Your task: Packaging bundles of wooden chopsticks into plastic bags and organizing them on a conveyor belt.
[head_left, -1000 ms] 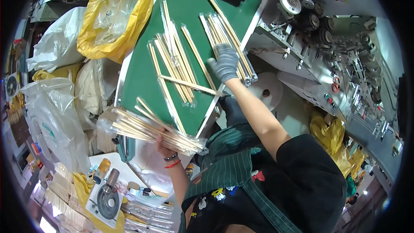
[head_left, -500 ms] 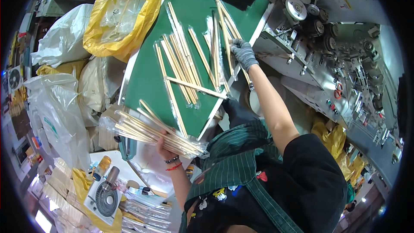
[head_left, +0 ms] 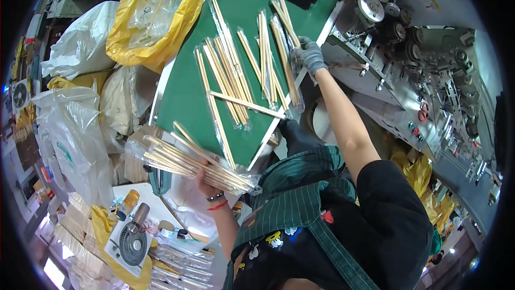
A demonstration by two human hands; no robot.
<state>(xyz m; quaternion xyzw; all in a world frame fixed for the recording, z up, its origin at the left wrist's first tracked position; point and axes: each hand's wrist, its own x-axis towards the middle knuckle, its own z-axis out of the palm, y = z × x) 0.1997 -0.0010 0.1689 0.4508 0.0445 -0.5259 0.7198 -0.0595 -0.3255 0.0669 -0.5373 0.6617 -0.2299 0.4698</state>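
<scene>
I read this as gathering: my bare left hand point(head_left: 206, 182) clenches a fanned bundle of clear-wrapped pale wooden chopsticks point(head_left: 193, 162) below the green conveyor belt point(head_left: 185, 94). My grey-gloved right hand point(head_left: 307, 55) grasps one wrapped pair point(head_left: 284, 19) at the belt's far edge; next I'd carry it to the bundle.

A yellow bag point(head_left: 155, 16) and white sacks point(head_left: 80, 48) lie left of the green belt point(head_left: 182, 91); grey machinery point(head_left: 429, 75) stands right; a small fan point(head_left: 131, 244) sits below.
</scene>
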